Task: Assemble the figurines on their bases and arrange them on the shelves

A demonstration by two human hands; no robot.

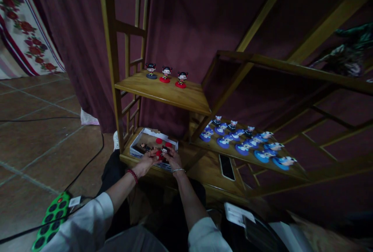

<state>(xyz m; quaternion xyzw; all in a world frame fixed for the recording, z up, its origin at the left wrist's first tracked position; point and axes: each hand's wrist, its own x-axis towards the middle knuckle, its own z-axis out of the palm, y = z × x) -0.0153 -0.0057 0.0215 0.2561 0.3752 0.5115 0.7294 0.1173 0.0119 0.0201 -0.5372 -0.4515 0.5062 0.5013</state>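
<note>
Over a shallow cardboard box (135,148) on the lower shelf, both hands come together. My left hand (147,162), with a dark red bead bracelet at the wrist, is closed on a red round base (159,154). Between the fingers of my right hand (174,160) is a small black-haired figurine (165,150). The figurine and base touch or nearly touch; whether they are joined I cannot tell. Inside the box lie more small figurines (145,146) and red discs (159,140).
Three similar figurines (166,73) stand on the upper shelf (163,92). Several blue-based figurines (244,145) fill the right shelf. A phone (226,167) lies right of the box. A green power strip (52,219) and cables are on the floor at left.
</note>
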